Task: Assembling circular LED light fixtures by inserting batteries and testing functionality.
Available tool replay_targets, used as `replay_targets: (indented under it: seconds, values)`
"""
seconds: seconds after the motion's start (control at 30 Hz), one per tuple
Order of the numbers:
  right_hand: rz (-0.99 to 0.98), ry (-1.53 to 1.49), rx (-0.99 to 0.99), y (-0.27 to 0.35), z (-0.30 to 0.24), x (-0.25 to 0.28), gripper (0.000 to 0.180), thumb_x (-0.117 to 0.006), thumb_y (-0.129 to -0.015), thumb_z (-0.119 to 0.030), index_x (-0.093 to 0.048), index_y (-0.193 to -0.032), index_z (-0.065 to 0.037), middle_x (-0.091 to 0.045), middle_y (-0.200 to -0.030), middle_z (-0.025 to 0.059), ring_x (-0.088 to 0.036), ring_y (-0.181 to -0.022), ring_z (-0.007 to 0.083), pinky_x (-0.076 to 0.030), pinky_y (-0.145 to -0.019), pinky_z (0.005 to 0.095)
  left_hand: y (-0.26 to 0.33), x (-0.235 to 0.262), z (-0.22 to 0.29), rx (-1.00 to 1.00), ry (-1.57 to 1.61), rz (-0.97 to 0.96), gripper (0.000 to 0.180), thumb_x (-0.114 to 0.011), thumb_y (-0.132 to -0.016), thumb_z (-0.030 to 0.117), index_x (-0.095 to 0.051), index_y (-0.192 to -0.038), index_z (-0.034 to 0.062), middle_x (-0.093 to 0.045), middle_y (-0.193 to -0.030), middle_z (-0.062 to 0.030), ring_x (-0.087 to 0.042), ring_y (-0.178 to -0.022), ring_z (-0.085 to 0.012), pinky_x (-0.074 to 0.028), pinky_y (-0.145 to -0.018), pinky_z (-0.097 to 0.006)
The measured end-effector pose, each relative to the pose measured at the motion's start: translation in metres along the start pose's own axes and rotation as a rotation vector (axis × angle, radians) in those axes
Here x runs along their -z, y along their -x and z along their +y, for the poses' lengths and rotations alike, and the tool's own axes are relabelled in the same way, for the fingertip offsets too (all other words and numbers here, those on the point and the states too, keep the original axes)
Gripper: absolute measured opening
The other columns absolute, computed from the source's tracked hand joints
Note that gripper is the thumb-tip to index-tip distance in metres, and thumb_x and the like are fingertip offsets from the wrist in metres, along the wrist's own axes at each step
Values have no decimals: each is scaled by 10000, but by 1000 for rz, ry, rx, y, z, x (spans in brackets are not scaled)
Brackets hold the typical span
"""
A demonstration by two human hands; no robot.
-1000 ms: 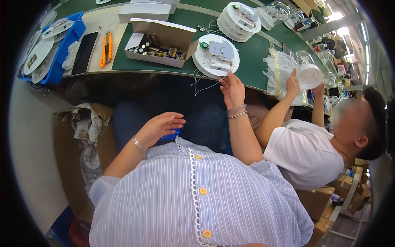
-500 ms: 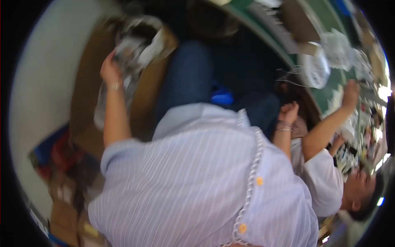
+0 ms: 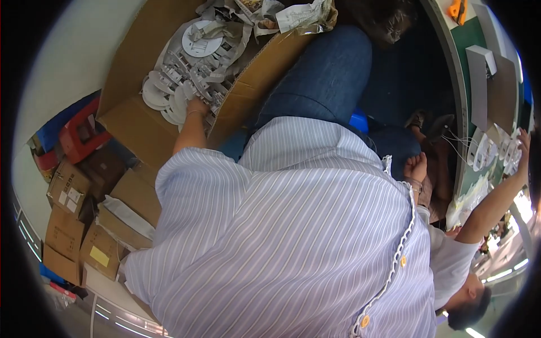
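At 9 to 10 o'clock, a red plastic crate (image 3: pixel 73 138) is seen, with cardboard cartons (image 3: pixel 65 236) piled below it at 8 o'clock. At 10 to 11 o'clock, a large cardboard box (image 3: pixel 132 127) is shown filled with white round parts (image 3: pixel 155 93), stacked loosely and tilted against one another; a white plate (image 3: pixel 202 39) lies higher up among them. The view has been swung leftward from the bench over the last second, and the left hand (image 3: pixel 197 106), held free above the lap then, has been sunk among these parts – handling has thus been shifted from bench to box. Its fingers are mostly hidden, so whether a part is pinched or only touched cannot be told.

At 3 o'clock, the right hand (image 3: pixel 416 165) has been drawn away from the bench; it is loosely closed, fingers curled inward, with nothing seen in it. Farther out at 3 o'clock, a wired white disc (image 3: pixel 482 153) is left on the green bench (image 3: pixel 462 36) – a co-worker's hand (image 3: pixel 524 143) is held out just beyond it.
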State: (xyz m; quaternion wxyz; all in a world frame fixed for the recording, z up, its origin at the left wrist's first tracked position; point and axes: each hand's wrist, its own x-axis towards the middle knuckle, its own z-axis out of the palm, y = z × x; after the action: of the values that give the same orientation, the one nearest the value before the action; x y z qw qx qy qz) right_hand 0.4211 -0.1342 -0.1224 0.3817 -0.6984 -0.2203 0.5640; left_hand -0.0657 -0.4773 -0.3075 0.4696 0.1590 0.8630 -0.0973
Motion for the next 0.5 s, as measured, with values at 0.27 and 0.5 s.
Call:
replay_targets:
  seconds: [0.27,0.5]
  values:
    - [-69,77,16,3,6,-18,16,-474,-793,-105,-475,-781,-95,-269,-505,-47,-221,-419,49,-225,-403,196,-26,23,-34,201,359,127,610,-580,-665,337,-398,-1115,-32,-437,-1099,-255,-467,-972,-366,-382,-810,-418]
    - [-18,186,67,29,16,-4,51,-501,-792,-127,-499,-838,-105,-315,-531,-50,-265,-436,48,-234,-405,195,-25,16,48,297,517,516,643,-482,-735,348,-277,-1173,-76,-485,-1022,-250,-467,-966,-363,-383,-813,-372]
